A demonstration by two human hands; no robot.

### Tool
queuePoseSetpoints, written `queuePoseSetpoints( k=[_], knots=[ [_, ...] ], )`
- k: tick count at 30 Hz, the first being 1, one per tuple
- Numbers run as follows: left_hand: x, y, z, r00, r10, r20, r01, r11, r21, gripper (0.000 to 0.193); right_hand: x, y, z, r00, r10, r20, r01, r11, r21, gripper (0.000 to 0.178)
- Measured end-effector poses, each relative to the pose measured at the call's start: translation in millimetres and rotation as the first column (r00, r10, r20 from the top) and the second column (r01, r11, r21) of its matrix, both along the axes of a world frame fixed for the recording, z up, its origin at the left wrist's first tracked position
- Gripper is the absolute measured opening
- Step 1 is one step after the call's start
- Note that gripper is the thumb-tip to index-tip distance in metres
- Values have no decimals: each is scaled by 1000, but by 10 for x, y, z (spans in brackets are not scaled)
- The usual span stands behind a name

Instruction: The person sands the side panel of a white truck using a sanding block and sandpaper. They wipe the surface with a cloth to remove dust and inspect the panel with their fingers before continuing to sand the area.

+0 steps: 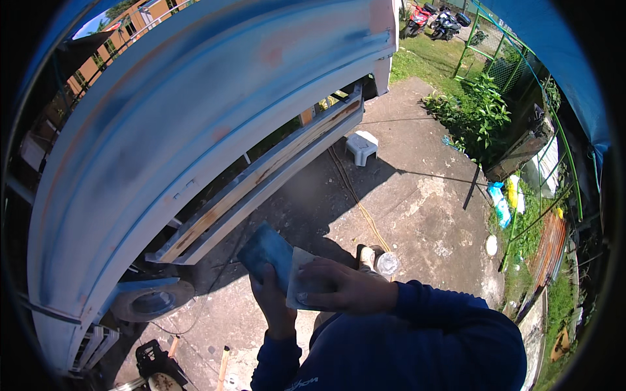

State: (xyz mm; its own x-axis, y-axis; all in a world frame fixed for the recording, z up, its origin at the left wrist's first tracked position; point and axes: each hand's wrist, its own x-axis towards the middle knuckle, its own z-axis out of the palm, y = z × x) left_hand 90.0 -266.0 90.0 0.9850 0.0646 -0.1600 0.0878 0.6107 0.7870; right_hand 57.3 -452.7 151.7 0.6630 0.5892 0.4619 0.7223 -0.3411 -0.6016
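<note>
My left hand (pixel 272 296) is closed on the lower edge of a flat, blue-grey rectangular board (pixel 266 249), its thumb lying across the face. My right hand (pixel 345 284) grips a pale, thin rectangular plate (pixel 298 264) by its middle. The plate's edge overlaps the board's right side; whether the two touch I cannot tell. Both are in front of my body, apart from the long vehicle side panel (pixel 153 124), which is white and blue-grey with reddish and dark smudged patches.
Below the panel runs a rust-stained metal rail (pixel 261 179), with a wheel (pixel 153 300) near its lower end. A white stool (pixel 362 148) stands on the concrete. A cord (pixel 355 199) crosses the ground towards a round clear-looking container (pixel 387 263) beside my shoe (pixel 367 257).
</note>
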Motion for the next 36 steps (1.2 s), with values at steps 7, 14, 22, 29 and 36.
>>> queuePoseSetpoints(
  k=[7,14,22,29,36],
  knots=[
    [-129,-8,-185,972,51,-228,-95,978,-185,25,56,-255,-806,948,-232,-219,223,973,-65,43],
    [-58,-24,-80,936,-300,-186,225,913,-339,36,399,-602,-1057,669,214,-712,544,512,665,43],
    [72,238,-566,998,39,-40,-45,986,-164,35,344,-769,-870,618,422,-664,371,588,719,40],
    [-51,-17,-336,989,128,72,-113,976,-187,33,11,-339,-347,906,-380,-186,375,925,-64,47],
    [-183,31,-373,992,97,-79,-105,988,-111,31,93,-35,-728,993,-113,32,115,988,-98,54]
  ],
)
